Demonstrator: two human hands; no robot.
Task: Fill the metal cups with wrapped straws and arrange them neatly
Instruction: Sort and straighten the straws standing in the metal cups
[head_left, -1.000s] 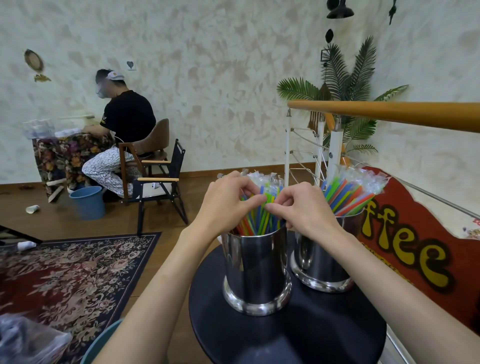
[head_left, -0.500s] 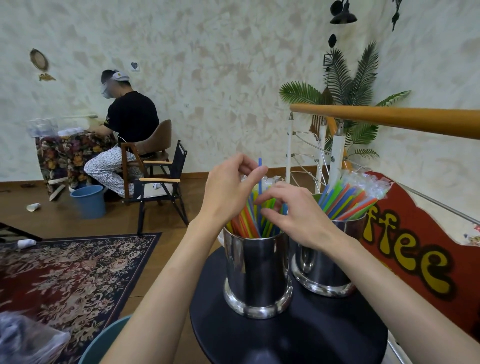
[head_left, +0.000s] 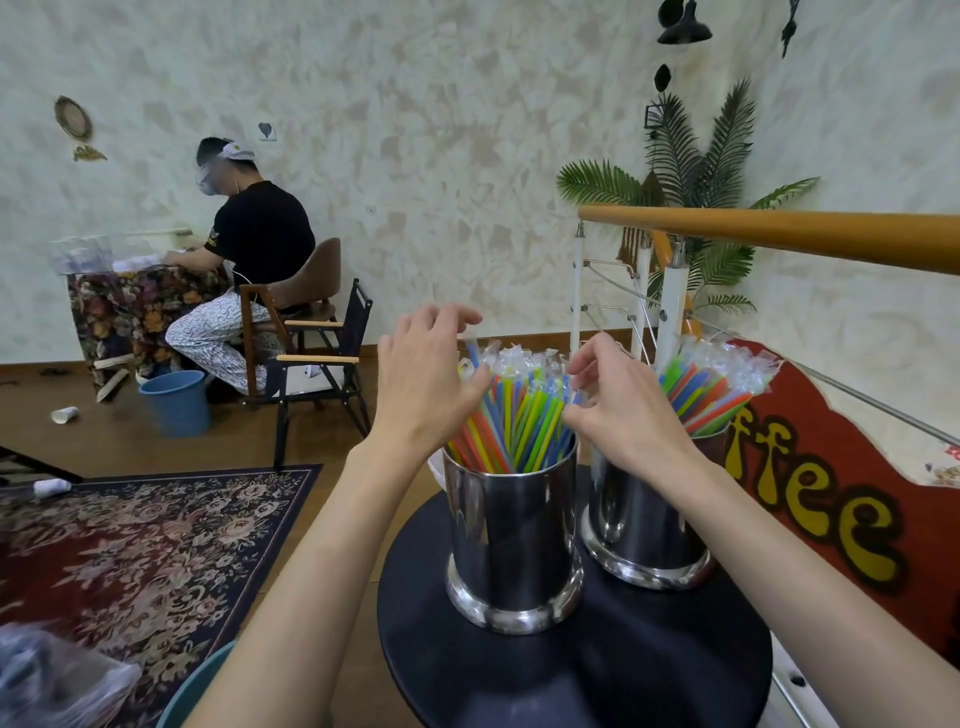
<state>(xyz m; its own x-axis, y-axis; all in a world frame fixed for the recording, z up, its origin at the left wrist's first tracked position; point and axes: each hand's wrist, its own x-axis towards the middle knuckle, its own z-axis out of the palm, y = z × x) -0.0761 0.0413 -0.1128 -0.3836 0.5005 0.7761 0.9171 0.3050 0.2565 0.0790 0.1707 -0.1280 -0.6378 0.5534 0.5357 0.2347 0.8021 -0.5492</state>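
Wrapped straws (head_left: 511, 410) already stand packed in the nearer metal cup (head_left: 511, 535), a fan of yellow, green, blue and orange inside clear sleeves, and a second bunch (head_left: 711, 387) fills the farther cup (head_left: 647, 519) just behind it to the right, so the filling looks close to finished and what remains is, by my reading, the tidying. Going from the left: a floral rug (head_left: 140, 551) covers the floor, a second person sits far off at a patterned table, and a blue bucket (head_left: 174, 402) stands near that chair, all well apart from the work. Then comes the left hand (head_left: 423, 379), hovering at the left edge of the near bunch with fingers loosely curled above the wrapper tips and its thumb against the outermost straws; it grips nothing that I can make out. The straws in the near cup lean in several directions and their tips sit at uneven heights, so they are not yet neat. On their right side the right hand (head_left: 618, 400) mirrors the first, fingers bent and spread over the tops, its fingertips touching the wrappers without closing on any one straw. Both cups rest on a small round black table (head_left: 571, 680), and the far bunch tilts rightward toward a red sign (head_left: 831, 499) under a wooden handrail (head_left: 779, 234).
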